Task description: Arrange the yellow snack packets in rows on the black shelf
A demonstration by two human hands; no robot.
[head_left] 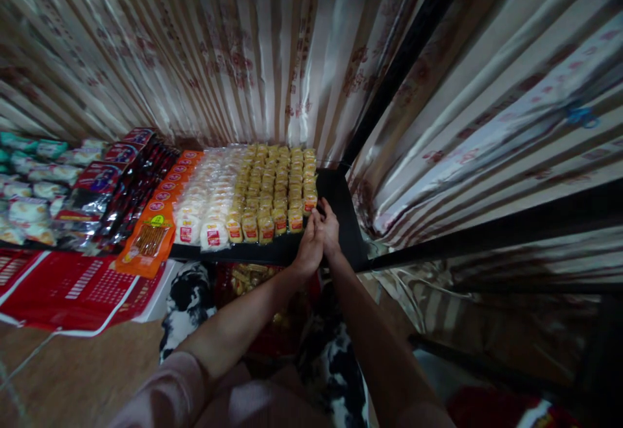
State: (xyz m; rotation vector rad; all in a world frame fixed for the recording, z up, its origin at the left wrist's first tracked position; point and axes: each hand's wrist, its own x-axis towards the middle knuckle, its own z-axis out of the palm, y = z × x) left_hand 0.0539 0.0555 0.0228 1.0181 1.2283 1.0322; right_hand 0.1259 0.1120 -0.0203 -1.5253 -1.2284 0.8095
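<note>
My left hand point(310, 248) and my right hand point(330, 228) are together at the right end of a row of gold-wrapped snack packets point(275, 201), above a black shelf point(343, 204). The fingers of my right hand stretch forward along the side of the last row, close to its front packet. My left hand lies against the right one, fingers mostly straight and partly hidden, near the same front packet. I see nothing held in either hand. White-wrapped packets point(214, 201) stand in rows to the left of the gold ones.
An orange snack bag point(150, 233), dark red packets point(131, 188) and white-and-green packets point(39, 188) fill the shelf's left. A red-and-white bag point(82, 285) is below. Black frame bars point(413, 78) and striped curtains point(233, 52) enclose the back and right.
</note>
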